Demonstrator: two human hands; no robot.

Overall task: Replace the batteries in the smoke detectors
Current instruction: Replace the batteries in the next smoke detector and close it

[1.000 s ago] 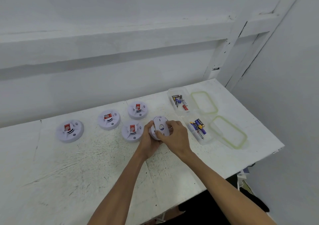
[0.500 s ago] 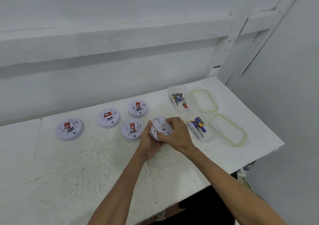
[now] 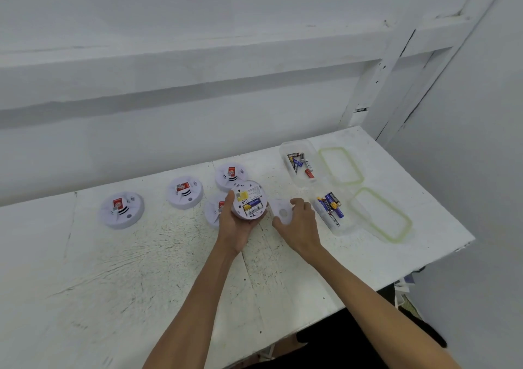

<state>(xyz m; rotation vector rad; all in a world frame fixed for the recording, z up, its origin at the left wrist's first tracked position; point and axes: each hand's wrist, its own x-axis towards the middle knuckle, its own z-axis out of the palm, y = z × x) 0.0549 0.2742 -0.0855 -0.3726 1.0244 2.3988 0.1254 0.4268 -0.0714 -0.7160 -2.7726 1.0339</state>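
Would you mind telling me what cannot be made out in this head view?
Head view: markings on the batteries in the held detector, too small to read.
Head view: part of the detector behind it, hidden by the left hand.
Head view: the loose cover's rim, partly under the right hand.

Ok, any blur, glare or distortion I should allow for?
Head view: light is soft and even, no glare, faint shadows; the wide angle bows the wall beam; the right hand and round cover look slightly smeared; battery labels in the opened detector are too soft to read.
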